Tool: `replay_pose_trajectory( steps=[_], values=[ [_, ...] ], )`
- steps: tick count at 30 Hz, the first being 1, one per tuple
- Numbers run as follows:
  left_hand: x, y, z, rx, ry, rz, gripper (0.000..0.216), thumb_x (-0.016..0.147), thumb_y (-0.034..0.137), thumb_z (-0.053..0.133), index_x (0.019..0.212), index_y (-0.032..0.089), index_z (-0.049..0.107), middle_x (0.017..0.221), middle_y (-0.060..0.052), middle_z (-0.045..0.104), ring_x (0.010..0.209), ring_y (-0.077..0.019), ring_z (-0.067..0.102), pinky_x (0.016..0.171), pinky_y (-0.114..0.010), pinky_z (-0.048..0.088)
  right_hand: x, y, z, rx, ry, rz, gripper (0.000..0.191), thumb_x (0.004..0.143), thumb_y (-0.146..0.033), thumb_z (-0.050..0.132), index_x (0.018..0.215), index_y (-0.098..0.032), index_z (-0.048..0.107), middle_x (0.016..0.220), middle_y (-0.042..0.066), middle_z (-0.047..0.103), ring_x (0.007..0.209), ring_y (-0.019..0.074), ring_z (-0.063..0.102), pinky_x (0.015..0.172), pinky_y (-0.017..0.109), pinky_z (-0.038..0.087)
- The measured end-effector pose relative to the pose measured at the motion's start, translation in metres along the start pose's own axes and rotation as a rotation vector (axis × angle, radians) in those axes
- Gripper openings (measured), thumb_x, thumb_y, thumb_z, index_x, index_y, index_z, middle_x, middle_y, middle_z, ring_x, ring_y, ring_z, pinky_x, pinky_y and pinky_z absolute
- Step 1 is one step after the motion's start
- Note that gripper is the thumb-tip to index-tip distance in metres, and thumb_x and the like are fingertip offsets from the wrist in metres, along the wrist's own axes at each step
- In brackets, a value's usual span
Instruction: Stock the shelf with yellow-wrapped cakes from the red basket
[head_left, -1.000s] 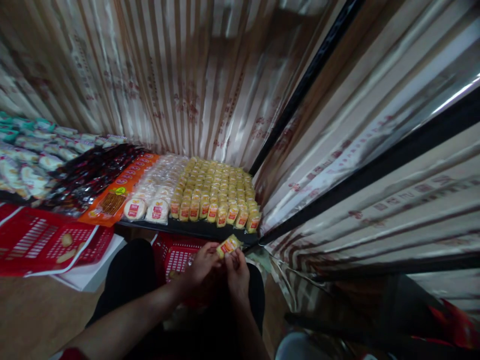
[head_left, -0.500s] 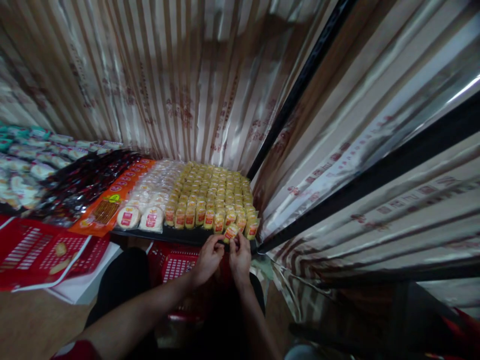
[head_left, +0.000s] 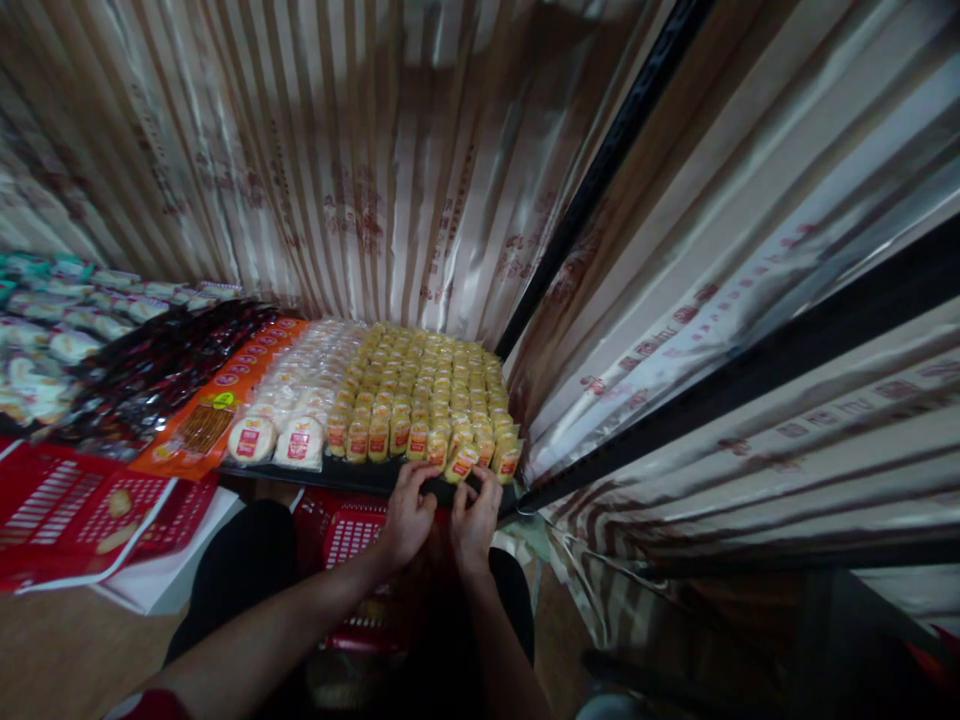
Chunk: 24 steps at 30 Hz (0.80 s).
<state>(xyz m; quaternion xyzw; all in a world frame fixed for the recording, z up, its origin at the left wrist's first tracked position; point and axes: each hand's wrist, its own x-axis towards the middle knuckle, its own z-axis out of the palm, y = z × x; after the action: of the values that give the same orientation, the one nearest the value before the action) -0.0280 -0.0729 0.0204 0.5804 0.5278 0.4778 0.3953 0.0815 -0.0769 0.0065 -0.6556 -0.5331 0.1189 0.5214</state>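
Left hand [head_left: 409, 518], right hand [head_left: 475, 517] and tilted yellow packet [head_left: 460, 462] have moved forward to the front row on the black shelf [head_left: 367, 473].
Fingers curl at the packet's lower end, pinching or merely nudging I cannot tell. Probably light, slick-wrapped and crumbly: hold it by the side edges. Its red label is too blurred to read, like the print on the orange pouch [head_left: 201, 425] and, beyond, the curtain [head_left: 420, 200].

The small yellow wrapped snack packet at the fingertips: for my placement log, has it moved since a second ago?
Yes: judged against the flat black shelf edge, the packet has moved forward, to the front of the yellow packet rows.
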Motion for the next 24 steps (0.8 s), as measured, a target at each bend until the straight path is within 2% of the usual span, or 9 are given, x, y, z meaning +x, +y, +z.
replay_pose_trajectory(
  steps=[4,7,11,20,24],
  values=[
    [0.000,-0.004,0.000,0.030,0.063,-0.017,0.044,0.068,0.004,0.043,0.107,0.019,0.056,0.121,-0.008,0.044,0.107,-0.0203,0.052,0.084,-0.032,0.048,-0.001,0.004,0.001,-0.083,-0.014,-0.106,0.032,0.088,-0.021,0.033,0.114,-0.015,0.050,0.118,0.014,0.051,0.114,0.0198,0.044,0.087,0.037,0.046],
    [0.002,-0.004,0.001,0.061,0.049,0.040,0.048,0.067,0.003,0.042,0.110,0.019,0.054,0.126,-0.009,0.043,0.116,-0.0218,0.046,0.094,-0.036,0.043,0.000,0.009,0.001,-0.147,-0.006,-0.158,0.033,0.088,-0.022,0.034,0.115,-0.016,0.053,0.116,0.013,0.053,0.113,0.0202,0.045,0.093,0.041,0.040],
    [0.006,-0.003,0.002,0.115,0.029,0.123,0.052,0.068,0.002,0.039,0.117,0.017,0.051,0.127,-0.009,0.046,0.123,-0.0207,0.040,0.107,-0.040,0.031,0.002,0.012,0.001,-0.203,0.020,-0.153,0.032,0.088,-0.023,0.037,0.111,-0.014,0.056,0.110,0.013,0.054,0.108,0.0205,0.047,0.094,0.042,0.039],
    [0.011,0.000,0.000,0.219,-0.015,0.172,0.056,0.069,0.002,0.037,0.120,0.018,0.050,0.129,-0.007,0.048,0.123,-0.0198,0.040,0.108,-0.040,0.030,0.008,0.011,0.002,-0.136,0.007,-0.180,0.035,0.089,-0.021,0.031,0.111,-0.016,0.057,0.109,0.011,0.058,0.109,0.0194,0.049,0.095,0.043,0.040],
    [0.007,0.003,-0.002,0.265,-0.004,0.221,0.055,0.072,0.004,0.037,0.125,0.017,0.047,0.132,-0.009,0.044,0.126,-0.0199,0.036,0.108,-0.039,0.030,0.008,0.011,0.002,-0.140,0.021,-0.151,0.034,0.088,-0.021,0.033,0.109,-0.017,0.060,0.108,0.011,0.057,0.107,0.0194,0.050,0.094,0.042,0.041]
  ],
)
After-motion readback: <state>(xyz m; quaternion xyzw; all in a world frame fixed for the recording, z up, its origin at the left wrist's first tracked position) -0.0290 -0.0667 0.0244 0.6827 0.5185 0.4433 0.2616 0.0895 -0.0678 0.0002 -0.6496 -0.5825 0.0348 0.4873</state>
